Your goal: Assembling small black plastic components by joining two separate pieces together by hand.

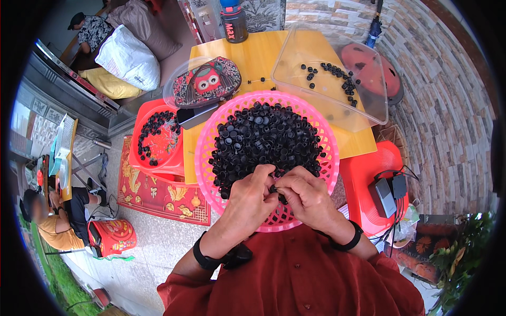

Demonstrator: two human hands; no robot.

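A round pink openwork plastic basket (333, 158) stands in front of me, heaped with small black plastic caps (258, 137). Over its near side my two hands meet. My left hand (252, 194) pinches a small black cap (273, 188) between thumb and forefinger. Close against it, my right hand (305, 194) has its fingertips pressed together at the same cap. Fingers partly cover the piece, so its exact shape is hidden. Both wrists wear black bands.
A clear plastic bin (321, 100) with several black caps stands at the back right of the yellow table (258, 52). Left sits a red basin (138, 131) with more caps. A patterned pouch (208, 81), a bottle (233, 23) and a red stool (363, 210) bearing black devices surround the basket.
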